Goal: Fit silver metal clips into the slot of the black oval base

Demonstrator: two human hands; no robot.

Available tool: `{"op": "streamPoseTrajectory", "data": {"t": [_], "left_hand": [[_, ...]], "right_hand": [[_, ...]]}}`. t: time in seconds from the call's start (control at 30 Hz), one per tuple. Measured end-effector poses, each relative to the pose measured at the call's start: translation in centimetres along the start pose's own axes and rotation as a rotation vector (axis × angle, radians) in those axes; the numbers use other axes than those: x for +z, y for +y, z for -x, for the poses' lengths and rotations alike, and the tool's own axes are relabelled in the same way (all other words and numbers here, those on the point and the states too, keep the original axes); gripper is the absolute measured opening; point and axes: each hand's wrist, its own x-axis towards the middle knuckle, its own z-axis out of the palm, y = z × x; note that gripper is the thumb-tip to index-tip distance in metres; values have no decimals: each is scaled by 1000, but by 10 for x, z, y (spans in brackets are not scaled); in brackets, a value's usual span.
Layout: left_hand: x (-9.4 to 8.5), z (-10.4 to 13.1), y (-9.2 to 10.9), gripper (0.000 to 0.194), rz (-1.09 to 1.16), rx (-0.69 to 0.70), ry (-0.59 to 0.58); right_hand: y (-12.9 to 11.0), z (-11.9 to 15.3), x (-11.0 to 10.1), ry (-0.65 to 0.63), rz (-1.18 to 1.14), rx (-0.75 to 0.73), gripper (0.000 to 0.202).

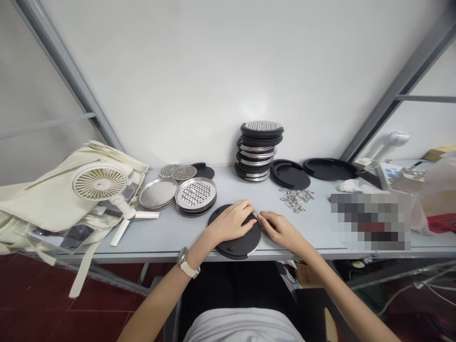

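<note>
so the black disc (237,246) is at the near edge of the gray table (156,240), right about the middle, with a bit of shiny metal rim showing on its near right side. left hand (232,221) is draped palm-down across the top of it, fingers pointing far and right; can't tell if those fingertips are gripping anything. right hand (280,229) is at the disc's right edge, thumb and fingers pinched together on a small metal piece (255,215), maybe one of the clips, but it's too tiny to be sure.

just beyond the right hand there's a loose heap of metal clips (297,199), with some black rimmed discs (292,175) behind it. far middle has a tall stack (257,156) of black and metal discs, topped by a perforated plate (263,126). left of the hands: a grater plate (195,192) on its own pile, plain round metal plates (157,193) next to that, then a white fan (99,182) in front of a cream bag (46,190).
</note>
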Motion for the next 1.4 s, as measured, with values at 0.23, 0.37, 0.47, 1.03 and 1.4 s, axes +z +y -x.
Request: {"op": "streamPoseTrajectory", "data": {"t": [0.23, 0.37, 0.47, 1.03, 1.4], "left_hand": [[1, 0, 0, 8, -14, -22, -9], [0, 0, 1, 9, -28, -19, -9], [0, 0, 1, 9, -32, -13, -6], [3, 0, -2, 8, -62, 19, 7], [3, 0, -3, 9, -31, 21, -6]], "right_hand": [[3, 1, 2, 22, -31, 16, 33], [2, 1, 2, 30, -39, 24, 33], [2, 1, 2, 39, -43, 22, 33], [7, 0, 5, -6, -40, -15, 31], [8, 0, 7, 18, -49, -5, 32]]}}
